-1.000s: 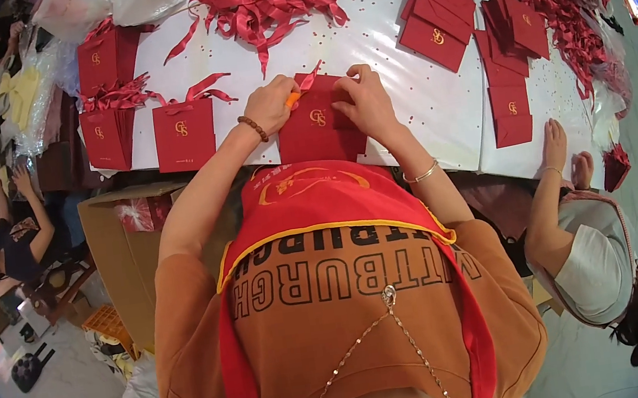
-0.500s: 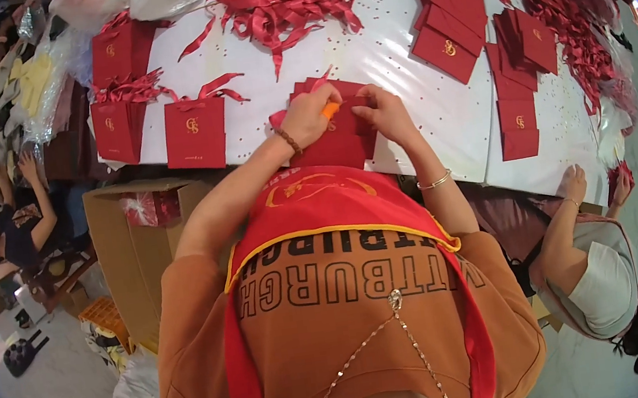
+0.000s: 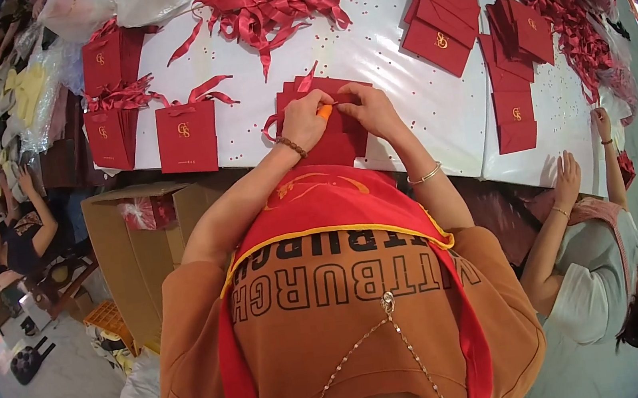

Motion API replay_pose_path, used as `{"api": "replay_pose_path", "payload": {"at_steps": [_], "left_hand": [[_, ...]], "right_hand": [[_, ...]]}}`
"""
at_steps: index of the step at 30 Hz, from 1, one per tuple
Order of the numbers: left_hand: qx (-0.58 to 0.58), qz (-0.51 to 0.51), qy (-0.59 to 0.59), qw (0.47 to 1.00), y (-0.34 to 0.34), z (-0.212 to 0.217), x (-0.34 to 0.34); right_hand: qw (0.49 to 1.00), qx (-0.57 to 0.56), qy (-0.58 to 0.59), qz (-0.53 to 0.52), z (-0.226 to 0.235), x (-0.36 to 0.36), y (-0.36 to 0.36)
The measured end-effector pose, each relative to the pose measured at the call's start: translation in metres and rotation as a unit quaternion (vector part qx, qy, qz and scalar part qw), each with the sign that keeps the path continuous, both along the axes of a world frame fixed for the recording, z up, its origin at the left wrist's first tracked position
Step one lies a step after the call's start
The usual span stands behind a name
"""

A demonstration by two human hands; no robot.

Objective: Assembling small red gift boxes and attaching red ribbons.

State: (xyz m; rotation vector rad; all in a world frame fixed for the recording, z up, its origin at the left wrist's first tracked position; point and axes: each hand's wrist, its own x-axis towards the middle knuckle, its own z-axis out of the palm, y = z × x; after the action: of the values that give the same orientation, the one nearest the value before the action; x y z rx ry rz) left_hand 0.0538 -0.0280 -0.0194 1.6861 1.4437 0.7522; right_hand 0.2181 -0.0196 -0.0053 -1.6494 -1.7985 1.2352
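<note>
Red paper bags (image 3: 338, 148) lie stacked flat at the table edge in front of me, with both my hands over the top ones. My left hand (image 3: 302, 122) is closed around a small orange piece (image 3: 324, 111), perhaps a tool's handle; its working end is hidden. Close beside it, my right hand (image 3: 374, 113) has thumb and fingers pinched together at the bag; what they pinch is too small to make out. A red ribbon (image 3: 308, 79) sticks up beyond my left hand, and another loop shows left of it.
Bags with ribbon handles (image 3: 188, 140) stand at the left beside a cardboard box (image 3: 122, 261). A heap of red ribbons (image 3: 269, 4) lies at the back. Flat bags (image 3: 440, 18) are stacked to the right. A co-worker's hand (image 3: 567, 176) rests on the table's right edge.
My right hand has come slightly closer to my left, its fingers now near the orange piece. At the right, the co-worker's farther hand has reached forward to the hanging ribbons.
</note>
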Motion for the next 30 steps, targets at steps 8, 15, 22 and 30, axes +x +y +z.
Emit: {"api": "replay_pose_path", "payload": {"at_steps": [8, 15, 22, 30], "left_hand": [[0.035, -0.001, 0.017, 0.999, 0.004, -0.006, -0.001], [-0.076, -0.021, -0.026, 0.997, 0.011, -0.006, -0.003], [-0.038, 0.024, -0.005, 0.999, 0.006, 0.004, 0.005], [-0.158, -0.001, -0.072, 0.985, 0.010, -0.004, 0.002]], "right_hand": [[0.999, -0.021, 0.029, -0.018, -0.003, -0.001, 0.000], [0.998, -0.011, 0.061, -0.033, -0.006, -0.002, -0.003], [0.998, -0.021, 0.048, -0.028, -0.002, -0.003, -0.002], [0.997, -0.028, 0.072, -0.024, -0.003, 0.001, -0.004]]}}
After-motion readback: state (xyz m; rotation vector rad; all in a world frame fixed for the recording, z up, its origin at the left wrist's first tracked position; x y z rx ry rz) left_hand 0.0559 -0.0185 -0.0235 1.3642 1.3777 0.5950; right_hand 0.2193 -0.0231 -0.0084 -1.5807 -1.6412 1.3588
